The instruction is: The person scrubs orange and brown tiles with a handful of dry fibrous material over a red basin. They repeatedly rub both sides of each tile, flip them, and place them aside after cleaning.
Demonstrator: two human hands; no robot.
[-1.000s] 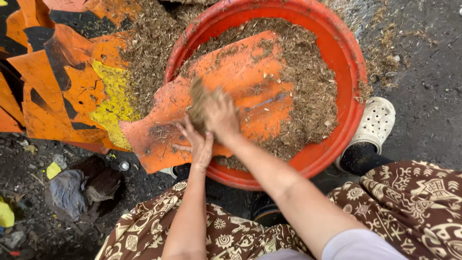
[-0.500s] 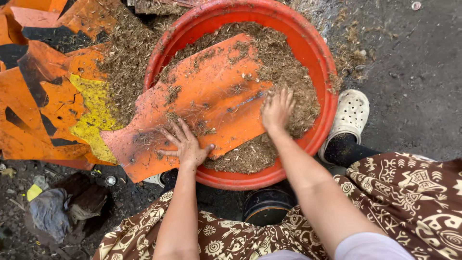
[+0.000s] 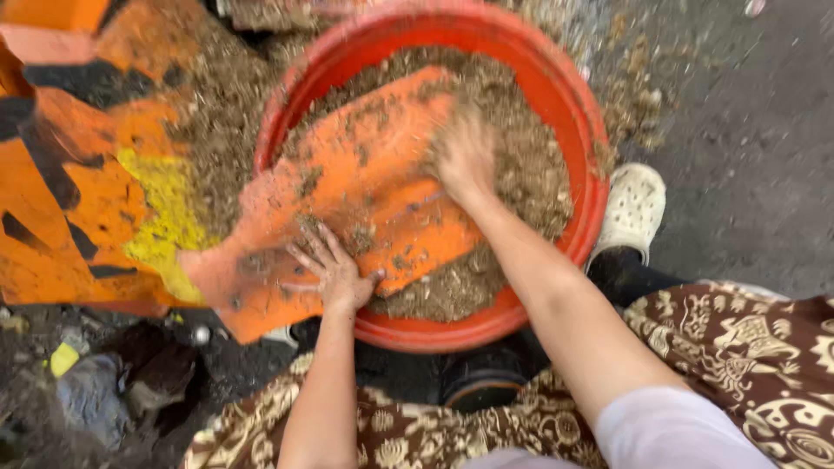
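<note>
Head view, the only one.

Left hand [image 3: 334, 274] lies flat, fingers spread, pressed on the lower end of the orange sheet [image 3: 365, 195]. It grips nothing and looks to be pinning the sheet so it doesn't slide.

The sheet runs as a ramp from the orange and yellow bag [image 3: 95, 191] on the left, over the rim and into the red tub [image 3: 582, 113]. Placed that way, loose stuff slides down it into the tub.

Right hand [image 3: 465, 152] is at the sheet's upper right edge, in the brown crumbly mix [image 3: 530, 165]. It is motion-blurred, so I cannot tell whether the fingers are spread or closed on a handful.

The mix fills most of the tub. More lies scattered on the sheet and heaped on the bag by the tub's left rim, with some spilled on the ground [image 3: 756, 174] top right.

Around:
- White clog [image 3: 632, 208] just beside the tub's right rim.
- Brown patterned cloth [image 3: 764, 347] over the knees, close below the tub.
- Dark rubble and a yellow scrap [image 3: 62, 358] bottom left.

In the way: the sheet covers the left half of the tub opening, so only the right side of the mix is open to reach.
</note>
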